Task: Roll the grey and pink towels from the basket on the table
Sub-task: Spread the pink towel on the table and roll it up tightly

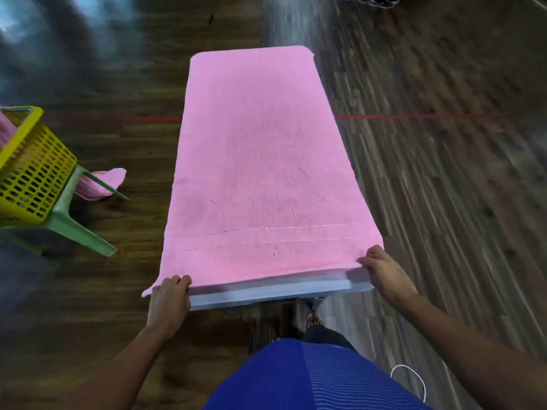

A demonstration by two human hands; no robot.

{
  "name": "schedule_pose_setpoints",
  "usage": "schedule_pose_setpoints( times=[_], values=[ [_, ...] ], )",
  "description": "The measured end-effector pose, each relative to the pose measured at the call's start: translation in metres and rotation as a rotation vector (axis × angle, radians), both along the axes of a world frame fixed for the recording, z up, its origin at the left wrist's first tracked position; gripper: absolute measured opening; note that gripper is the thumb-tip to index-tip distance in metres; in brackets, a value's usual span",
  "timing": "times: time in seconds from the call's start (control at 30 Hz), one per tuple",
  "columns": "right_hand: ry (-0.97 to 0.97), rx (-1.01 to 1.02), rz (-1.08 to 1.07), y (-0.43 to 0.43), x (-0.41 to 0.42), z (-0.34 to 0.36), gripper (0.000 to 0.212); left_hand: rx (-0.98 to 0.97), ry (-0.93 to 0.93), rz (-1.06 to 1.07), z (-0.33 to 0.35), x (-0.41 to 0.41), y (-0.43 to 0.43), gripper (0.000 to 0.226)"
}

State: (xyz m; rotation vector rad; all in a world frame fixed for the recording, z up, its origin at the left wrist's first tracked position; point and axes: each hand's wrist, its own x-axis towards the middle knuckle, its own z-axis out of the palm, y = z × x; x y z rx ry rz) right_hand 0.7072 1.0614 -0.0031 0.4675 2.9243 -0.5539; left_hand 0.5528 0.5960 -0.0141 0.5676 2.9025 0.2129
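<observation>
1. On the worktop (266, 292) the pink towel (266, 161) lies spread flat and covers nearly all of it. Only a pale strip of bare surface shows at the near end.
2. The towel's long axis runs straight away from us. One short edge is at our hands and the other is at the far end of the worktop.
3. Our left hand (168, 300) grips the near left corner, with the fingers (177, 281) curled over the hem. That corner juts a little past the worktop's side, and the thumb is hidden.
4. Our right hand (381, 270) holds the near right corner, its fingers (370, 257) bent down onto the hem.
5. Both hands are equally near, one at each end of the same short edge, and the whole towel lies ahead of the fingers. We judge the roll should start at this edge and travel away from us along the long axis. Both ends need to turn evenly, or the roll may skew into a cone.
6. Well to our left, the yellow basket (32, 173) sits on a green stool (74, 226) with pink cloth (6, 128) inside. Another pink piece (102, 184) lies on the floor beside the stool. We see no grey towel.
</observation>
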Motion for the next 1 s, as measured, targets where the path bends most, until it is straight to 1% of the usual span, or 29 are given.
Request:
schedule_pose_setpoints(
  times=[0.07, 0.13, 0.2, 0.27, 0.37, 0.47, 0.63, 0.7, 0.77, 0.83, 0.9, 0.97, 1.0],
  values=[
    [0.007, 0.009, -0.019, -0.002, 0.006, -0.002, 0.032, -0.029, -0.012, 0.005, -0.002, -0.002, -0.006, 0.023],
    [0.003, 0.013, -0.047, -0.004, 0.011, -0.004, 0.027, -0.044, -0.004, 0.03, -0.007, -0.005, -0.013, 0.021],
    [-0.023, 0.019, -0.036, -0.005, 0.016, -0.008, 0.02, -0.028, 0.008, 0.061, -0.009, -0.006, -0.016, 0.013],
    [-0.046, 0.026, -0.011, -0.003, 0.021, -0.015, 0.019, 0.027, 0.005, 0.054, -0.009, -0.003, -0.017, 0.011],
    [-0.049, -0.001, 0.0, 0.005, 0.025, -0.024, 0.019, 0.135, -0.008, 0.022, -0.01, 0.004, -0.018, 0.017],
    [-0.043, -0.008, 0.001, 0.015, 0.027, -0.028, 0.019, 0.213, -0.053, 0.043, -0.015, 0.005, -0.019, 0.02],
    [-0.104, -0.05, -0.098, 0.031, 0.021, -0.025, 0.019, 0.261, -0.134, -0.02, -0.014, -0.001, -0.013, 0.019],
    [-0.133, -0.105, -0.184, 0.035, 0.013, -0.024, 0.025, 0.272, -0.167, -0.002, -0.009, -0.006, -0.004, 0.019],
    [-0.206, -0.098, -0.248, 0.032, 0.003, -0.021, 0.021, 0.239, -0.167, 0.021, -0.007, -0.013, 0.006, 0.015],
    [-0.27, -0.009, -0.284, 0.026, -0.006, -0.02, 0.016, 0.166, -0.149, 0.054, -0.008, -0.018, 0.014, 0.009],
    [-0.213, 0.146, -0.286, 0.023, -0.011, -0.021, 0.016, 0.048, -0.11, 0.127, -0.009, -0.018, 0.016, 0.002],
    [-0.107, 0.261, -0.218, 0.024, -0.008, -0.029, 0.024, -0.095, -0.021, 0.175, -0.015, -0.015, 0.016, 0.013],
    [-0.057, 0.268, -0.162, 0.026, -0.005, -0.033, 0.026, -0.137, 0.014, 0.188, -0.016, -0.013, 0.017, 0.019]
  ],
)
